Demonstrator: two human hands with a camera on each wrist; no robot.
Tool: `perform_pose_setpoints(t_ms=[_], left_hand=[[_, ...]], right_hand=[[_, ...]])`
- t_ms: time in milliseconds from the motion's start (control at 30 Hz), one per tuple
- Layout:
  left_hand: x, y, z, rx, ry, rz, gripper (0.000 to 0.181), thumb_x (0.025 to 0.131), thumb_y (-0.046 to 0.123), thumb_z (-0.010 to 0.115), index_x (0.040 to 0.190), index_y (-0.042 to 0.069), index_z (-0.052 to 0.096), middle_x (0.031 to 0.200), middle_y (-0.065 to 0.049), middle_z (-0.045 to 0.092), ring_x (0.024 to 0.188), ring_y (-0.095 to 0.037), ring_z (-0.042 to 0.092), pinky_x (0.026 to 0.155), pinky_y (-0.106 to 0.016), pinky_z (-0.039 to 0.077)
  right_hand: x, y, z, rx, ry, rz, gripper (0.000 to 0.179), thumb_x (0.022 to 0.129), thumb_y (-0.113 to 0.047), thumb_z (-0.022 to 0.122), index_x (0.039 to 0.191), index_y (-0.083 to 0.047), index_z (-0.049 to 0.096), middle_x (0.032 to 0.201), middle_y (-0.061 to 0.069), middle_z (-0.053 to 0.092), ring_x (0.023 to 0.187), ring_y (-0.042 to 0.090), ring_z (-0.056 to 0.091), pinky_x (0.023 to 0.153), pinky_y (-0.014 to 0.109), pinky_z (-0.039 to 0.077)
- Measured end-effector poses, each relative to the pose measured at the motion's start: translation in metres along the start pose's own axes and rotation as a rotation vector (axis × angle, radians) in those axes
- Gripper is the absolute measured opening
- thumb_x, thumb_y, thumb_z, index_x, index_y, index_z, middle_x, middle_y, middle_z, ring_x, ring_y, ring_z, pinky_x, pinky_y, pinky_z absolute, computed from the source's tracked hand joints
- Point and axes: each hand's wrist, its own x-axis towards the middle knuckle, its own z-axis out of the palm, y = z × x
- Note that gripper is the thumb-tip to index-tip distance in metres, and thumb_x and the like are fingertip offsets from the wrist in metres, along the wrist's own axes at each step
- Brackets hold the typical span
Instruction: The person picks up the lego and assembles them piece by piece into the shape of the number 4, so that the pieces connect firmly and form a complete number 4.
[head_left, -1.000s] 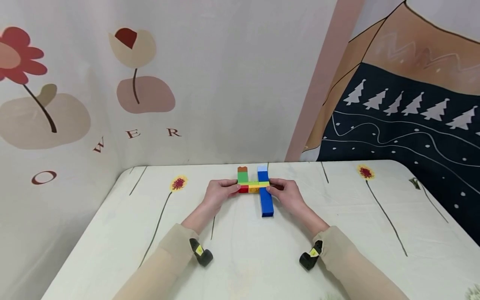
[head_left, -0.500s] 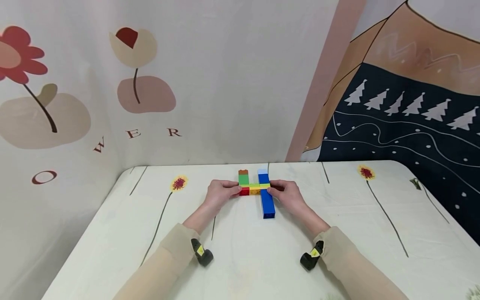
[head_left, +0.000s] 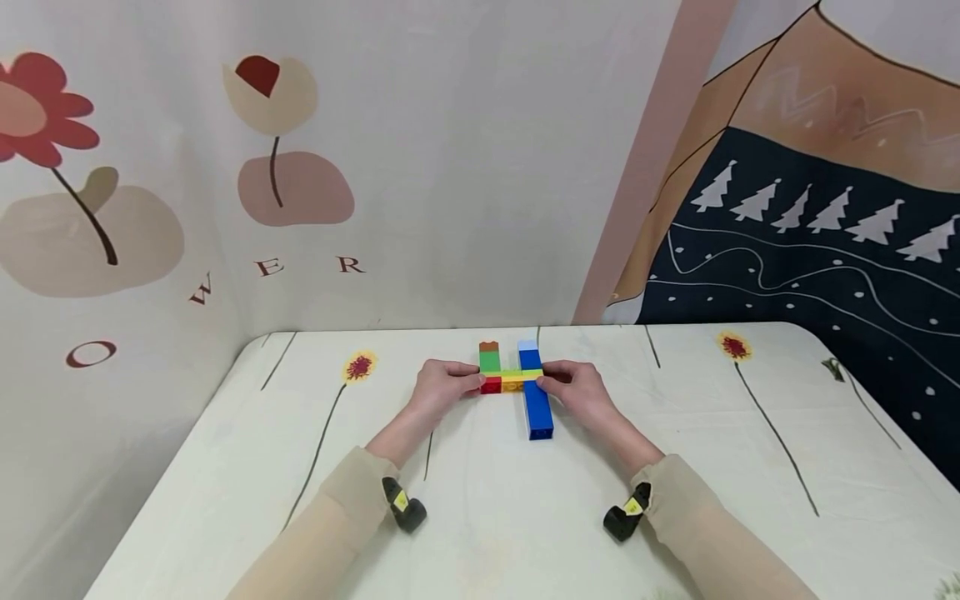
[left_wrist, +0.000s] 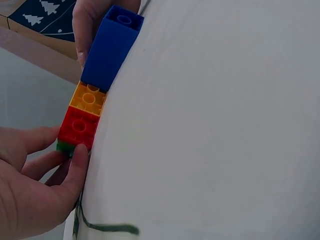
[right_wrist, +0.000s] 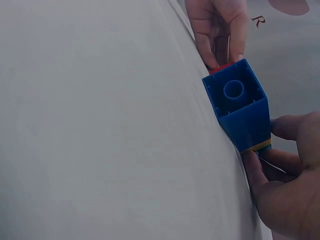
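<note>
Between both hands lies a joined toy building-brick structure (head_left: 513, 385), shaped roughly like a 4. A long blue column (head_left: 538, 410) runs toward the person, with a light blue brick (head_left: 527, 345) at its far end. A yellow and lime bar joins it to a green brick (head_left: 490, 361) topped with brown, with a red brick (left_wrist: 80, 127) at the corner. My left hand (head_left: 441, 387) pinches the red corner between thumb and fingers. On the other side, my right hand (head_left: 579, 390) pinches the crossing by the blue column. The column's hollow underside (right_wrist: 234, 90) faces the right wrist camera.
A white cloth with printed flowers covers the table (head_left: 495, 517), and the structure is near its far edge. Behind stands a pale curtain (head_left: 450, 167) with a dark printed panel (head_left: 810, 250) on the right. Each wrist wears a small black camera (head_left: 405, 506).
The brick structure has shifted slightly toward the person, with both hands keeping their grip. The head view has drifted a little.
</note>
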Motion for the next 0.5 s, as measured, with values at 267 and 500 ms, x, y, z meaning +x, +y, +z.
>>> perform_pose_setpoints(t_ms=[267, 500], left_hand=[[-0.001, -0.003, -0.011, -0.095, -0.035, 0.031, 0.034, 0.094, 0.008, 0.074, 0.126, -0.003, 0.070, 0.119, -0.017, 0.071, 0.093, -0.021, 0.073, 0.085, -0.031, 0.059], [-0.010, 0.001, -0.035, -0.071, -0.084, 0.120, 0.041, 0.098, 0.012, 0.071, 0.135, -0.004, 0.063, 0.125, -0.018, 0.068, 0.109, -0.031, 0.070, 0.094, -0.036, 0.056]], right_hand=[[-0.003, 0.003, -0.009, 0.065, -0.037, -0.044, 0.042, 0.104, -0.013, 0.061, 0.143, 0.000, 0.057, 0.136, 0.018, 0.061, 0.120, 0.029, 0.059, 0.100, 0.036, 0.053], [-0.006, 0.004, -0.027, 0.099, -0.056, -0.092, 0.043, 0.104, -0.013, 0.060, 0.145, -0.002, 0.055, 0.140, 0.017, 0.060, 0.122, 0.030, 0.060, 0.102, 0.038, 0.052]])
